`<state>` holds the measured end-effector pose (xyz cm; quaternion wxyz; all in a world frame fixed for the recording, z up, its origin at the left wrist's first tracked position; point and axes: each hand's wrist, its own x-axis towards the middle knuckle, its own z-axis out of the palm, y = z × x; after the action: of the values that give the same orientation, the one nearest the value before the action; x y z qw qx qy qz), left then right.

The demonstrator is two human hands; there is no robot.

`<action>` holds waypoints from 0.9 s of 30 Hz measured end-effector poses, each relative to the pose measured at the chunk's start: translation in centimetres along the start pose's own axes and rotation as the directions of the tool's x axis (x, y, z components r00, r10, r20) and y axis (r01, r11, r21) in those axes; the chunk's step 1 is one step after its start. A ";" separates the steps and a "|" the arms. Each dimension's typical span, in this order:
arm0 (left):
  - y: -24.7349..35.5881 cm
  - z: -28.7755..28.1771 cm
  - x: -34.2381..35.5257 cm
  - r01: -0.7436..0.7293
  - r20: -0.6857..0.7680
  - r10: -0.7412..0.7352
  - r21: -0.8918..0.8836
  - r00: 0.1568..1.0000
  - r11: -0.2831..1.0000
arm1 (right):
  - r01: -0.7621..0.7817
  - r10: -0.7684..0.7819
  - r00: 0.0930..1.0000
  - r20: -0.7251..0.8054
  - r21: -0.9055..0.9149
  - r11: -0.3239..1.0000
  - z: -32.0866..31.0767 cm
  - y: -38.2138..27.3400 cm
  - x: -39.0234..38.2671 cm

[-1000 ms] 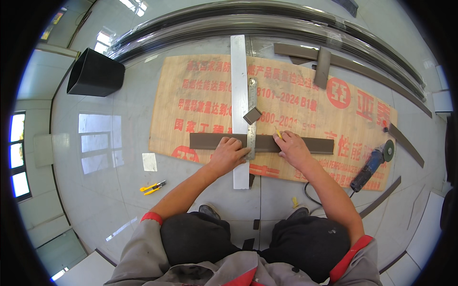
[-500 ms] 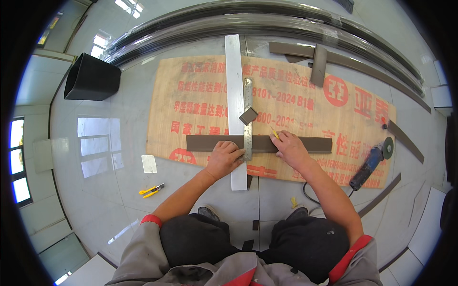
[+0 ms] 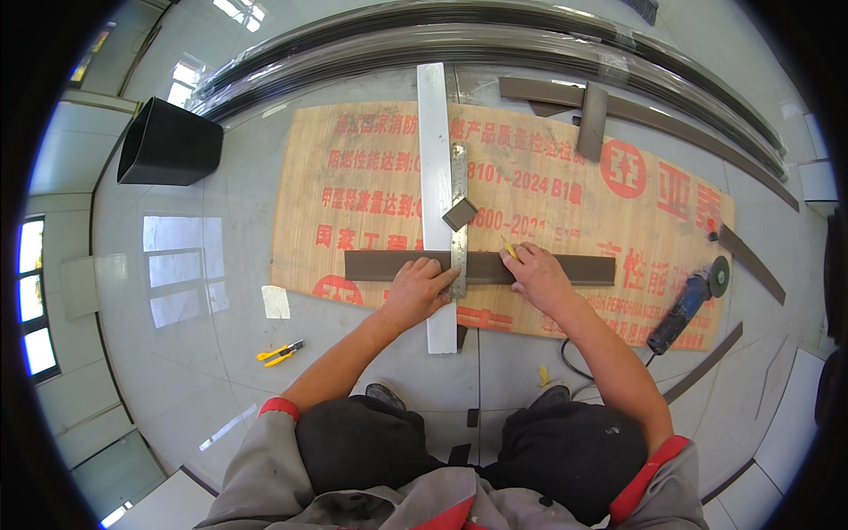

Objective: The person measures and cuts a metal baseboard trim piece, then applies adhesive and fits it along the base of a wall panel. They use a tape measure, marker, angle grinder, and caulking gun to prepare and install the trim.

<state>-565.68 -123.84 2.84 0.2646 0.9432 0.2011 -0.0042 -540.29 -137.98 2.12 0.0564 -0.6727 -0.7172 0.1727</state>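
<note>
A brown strip (image 3: 579, 269) lies crosswise on a printed wooden board (image 3: 305, 168), over a long white bar (image 3: 434, 159). Across the strip runs a steel ruler (image 3: 459, 168), a small brown block (image 3: 459, 213) sitting turned at an angle on it. My left hand (image 3: 419, 287) presses down beside the ruler, fingers closed over the strip and a fingertip at the ruler's edge. Pinched in my right hand (image 3: 537, 272) is a yellow pencil (image 3: 510, 250), its tip pointing away from me; that hand rests on the strip, right of the ruler.
An angle grinder (image 3: 680, 309) with its cord lies at the board's right. Other brown strips (image 3: 649, 113) and wrapped long profiles (image 3: 424, 46) lie farther off. A yellow utility knife (image 3: 281, 352) is on the floor at left, a black bin (image 3: 172, 141) beyond it.
A left fingertip has shifted slightly forward along the ruler's edge. The strip, ruler and right hand with the pencil stay nearly where they were.
</note>
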 end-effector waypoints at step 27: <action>-0.9 -0.5 0.3 -0.111 -0.051 0.114 0.059 0.992 0.992 | -0.067 0.371 0.867 -0.332 0.661 0.748 -0.8 -5.4 1.5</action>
<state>-565.82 -122.76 2.78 0.2323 0.9598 0.1545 0.0305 -545.31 -136.53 4.41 0.4183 -0.7169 -0.4986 0.2499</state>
